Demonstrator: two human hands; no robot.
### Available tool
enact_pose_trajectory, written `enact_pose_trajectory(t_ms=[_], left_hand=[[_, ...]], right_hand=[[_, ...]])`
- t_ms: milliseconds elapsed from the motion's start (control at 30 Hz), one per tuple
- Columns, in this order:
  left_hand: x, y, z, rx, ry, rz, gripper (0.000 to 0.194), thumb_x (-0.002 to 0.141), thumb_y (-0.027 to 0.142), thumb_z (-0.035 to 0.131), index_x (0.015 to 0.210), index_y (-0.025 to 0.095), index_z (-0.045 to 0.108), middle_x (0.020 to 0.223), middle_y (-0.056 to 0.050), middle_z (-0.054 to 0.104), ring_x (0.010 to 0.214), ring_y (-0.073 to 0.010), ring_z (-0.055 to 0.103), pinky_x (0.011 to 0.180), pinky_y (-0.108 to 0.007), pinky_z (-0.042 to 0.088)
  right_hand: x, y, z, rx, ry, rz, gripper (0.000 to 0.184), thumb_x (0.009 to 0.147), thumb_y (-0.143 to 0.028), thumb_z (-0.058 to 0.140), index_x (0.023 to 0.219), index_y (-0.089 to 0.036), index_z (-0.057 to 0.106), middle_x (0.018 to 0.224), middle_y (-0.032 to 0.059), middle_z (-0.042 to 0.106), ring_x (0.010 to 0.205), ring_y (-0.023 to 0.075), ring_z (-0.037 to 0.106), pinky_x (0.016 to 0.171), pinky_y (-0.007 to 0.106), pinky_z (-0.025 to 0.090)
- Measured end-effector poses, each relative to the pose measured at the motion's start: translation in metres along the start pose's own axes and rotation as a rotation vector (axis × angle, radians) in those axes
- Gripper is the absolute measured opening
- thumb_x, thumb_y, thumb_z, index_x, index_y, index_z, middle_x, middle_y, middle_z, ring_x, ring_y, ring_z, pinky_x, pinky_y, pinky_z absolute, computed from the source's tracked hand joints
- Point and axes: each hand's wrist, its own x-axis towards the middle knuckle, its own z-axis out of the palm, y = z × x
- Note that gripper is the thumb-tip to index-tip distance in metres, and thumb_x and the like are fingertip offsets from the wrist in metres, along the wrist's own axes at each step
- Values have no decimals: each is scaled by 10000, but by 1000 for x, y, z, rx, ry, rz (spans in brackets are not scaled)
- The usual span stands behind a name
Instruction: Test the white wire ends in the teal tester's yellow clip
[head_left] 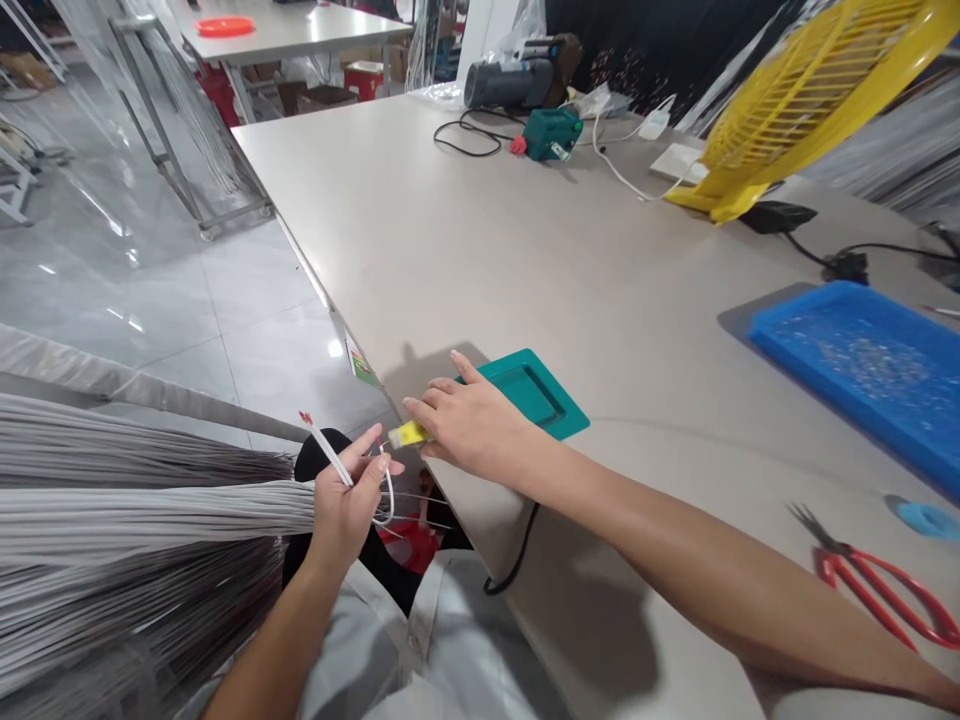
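My left hand [346, 500] is closed in a pinch on a thin white cable [328, 451] with a red tip, just off the near-left corner of the beige table [525, 250]. The cable loops down under my fingers. A thick bundle of grey-white cables [135, 520] runs in from the left toward that hand. My right hand [469, 425] rests at the table's edge, fingers curled around a small yellow piece [407, 434] held against the cable end. Right behind that hand lies a small teal tray [536, 392].
A blue tray [862, 370] of tiny parts sits at the right. Red-handled scissors [877, 585] lie near the front right edge, with a light blue roll [926, 518] beside them. A yellow fan [810, 110], a teal tool [551, 133] and black cords stand at the far side.
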Motion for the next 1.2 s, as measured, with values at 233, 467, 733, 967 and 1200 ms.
enact_pose_trajectory(t_ms=[233, 467, 733, 967, 1200], left_hand=[[-8, 8, -8, -203, 108, -31, 239, 718, 279, 670, 877, 158, 538, 674, -17, 683, 381, -9, 321, 370, -136, 245], [-22, 24, -12, -371, -26, -73, 161, 721, 265, 669, 750, 134, 579, 579, 17, 599, 376, 7, 294, 359, -125, 185], [-27, 13, -10, -345, -194, -155, 188, 724, 304, 663, 689, 130, 604, 514, 21, 544, 357, -2, 265, 357, -159, 151], [-33, 5, -13, -209, -191, -139, 188, 737, 332, 645, 732, 145, 624, 527, 2, 586, 365, -23, 276, 377, -184, 178], [-27, -4, -23, -41, -125, -213, 247, 671, 333, 702, 807, 133, 650, 646, -57, 668, 511, -111, 527, 467, -207, 372]], right_hand=[[-9, -12, -6, 242, 255, -4, 402, 825, -400, 547, 1100, -107, 569, 996, 131, 646, 971, 240, 575, 921, 422, 385], [-14, -54, 11, 1060, 450, 157, 240, 843, -203, 510, 1057, -167, 612, 899, 71, 629, 796, 141, 590, 711, 268, 504], [-9, -64, 27, 1636, 404, 244, 123, 747, -327, 655, 748, -218, 712, 671, 19, 593, 652, 136, 563, 591, 278, 491], [-12, -55, 26, 1929, 363, 258, 220, 768, -369, 628, 642, -190, 653, 583, -9, 528, 514, 93, 477, 492, 235, 434], [-17, -35, 20, 1771, 440, 187, 194, 792, -394, 596, 759, -218, 671, 623, 10, 577, 557, 123, 496, 522, 267, 438]])
